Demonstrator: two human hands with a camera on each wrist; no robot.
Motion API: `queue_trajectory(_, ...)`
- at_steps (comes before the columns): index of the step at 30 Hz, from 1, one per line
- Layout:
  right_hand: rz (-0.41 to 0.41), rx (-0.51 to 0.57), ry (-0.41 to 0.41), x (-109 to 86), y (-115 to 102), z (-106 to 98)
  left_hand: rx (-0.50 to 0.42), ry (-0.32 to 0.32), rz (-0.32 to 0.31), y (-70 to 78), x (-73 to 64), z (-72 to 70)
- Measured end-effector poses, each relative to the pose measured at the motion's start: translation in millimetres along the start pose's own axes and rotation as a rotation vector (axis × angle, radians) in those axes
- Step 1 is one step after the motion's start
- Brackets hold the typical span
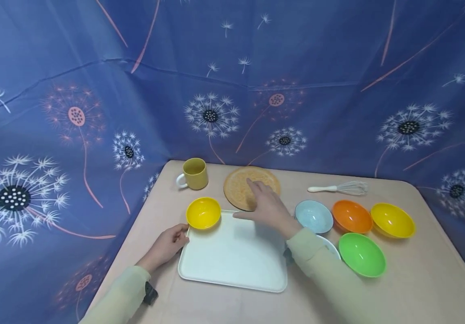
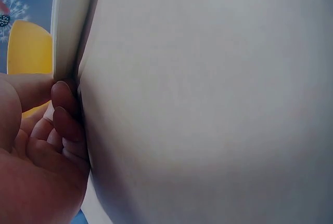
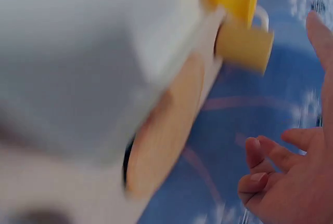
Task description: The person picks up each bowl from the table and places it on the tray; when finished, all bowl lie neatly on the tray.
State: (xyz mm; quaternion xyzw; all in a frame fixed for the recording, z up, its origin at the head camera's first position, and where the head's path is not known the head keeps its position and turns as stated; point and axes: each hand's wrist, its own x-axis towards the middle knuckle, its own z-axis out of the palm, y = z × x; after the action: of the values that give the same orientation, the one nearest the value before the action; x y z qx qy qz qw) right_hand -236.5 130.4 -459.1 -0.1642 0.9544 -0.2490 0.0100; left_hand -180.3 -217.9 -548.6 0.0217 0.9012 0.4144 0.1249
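Observation:
A white rectangular tray (image 1: 232, 258) lies on the table, with a small yellow bowl (image 1: 203, 211) at its back left corner. My left hand (image 1: 167, 245) grips the tray's left edge near that bowl. Its curled fingertips (image 2: 66, 122) meet the tray rim (image 2: 70, 31) in the left wrist view. Above the back of the tray, my right hand (image 1: 268, 209) is spread and holds nothing. Just beyond it lies a round, flat, pizza-like disc (image 1: 238, 186), partly covered by the hand in the head view. The right fingers (image 3: 273, 154) stand apart from the disc (image 3: 166, 130).
A mustard mug (image 1: 196, 174) with a white handle stands at the back left. A whisk (image 1: 337, 188) lies at the back right. Pale blue (image 1: 314, 217), orange (image 1: 351, 217), yellow (image 1: 393, 220) and green (image 1: 362, 255) bowls sit right, with a white bowl (image 1: 330, 247) partly behind my sleeve.

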Motion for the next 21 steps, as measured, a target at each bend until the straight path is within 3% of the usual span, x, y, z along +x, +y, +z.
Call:
queue_trajectory(6, 0.081, -0.061, 0.084, -28.2, 80.9, -52.9, -0.002, 0.001, 0.010, 2.9, -2.7, -1.8)
queue_trajectory(14, 0.277, -0.095, 0.087, -90.3, 185.8, -110.1, -0.008, -0.013, 0.018, 4.0, -1.1, 0.3)
queue_trajectory(21, 0.368, -0.151, 0.076, -141.1, 262.1, -146.0, -0.024, -0.022, -0.017, 3.0, 0.5, 0.1)
